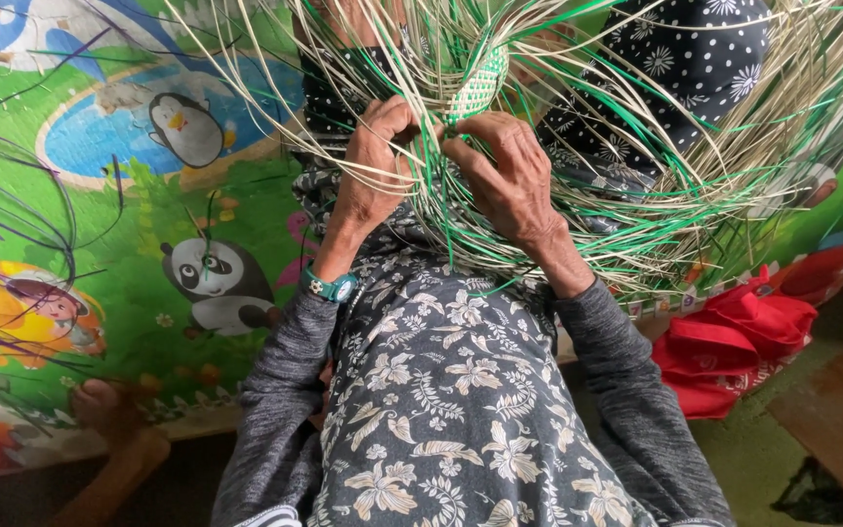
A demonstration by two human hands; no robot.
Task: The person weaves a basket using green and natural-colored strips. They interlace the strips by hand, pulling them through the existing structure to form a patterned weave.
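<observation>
A small woven piece (480,83) of pale and green strips sits just above my two hands, with long loose strips (636,195) fanning out around it in a tangle. My left hand (373,161) pinches pale strips just left of the woven piece. My right hand (504,171) grips green and pale strips right below it, fingertips almost meeting the left hand's. Both arms wear grey sleeves, and a teal watch (332,286) is on the left wrist. My lap is covered by a dark floral cloth (441,390).
A bright cartoon play mat (129,224) with pandas and a penguin covers the floor on the left. Purple strips (12,215) curl at the far left. A red bag (734,342) lies at the right, beside a wooden edge (841,410). A foot (100,400) shows at lower left.
</observation>
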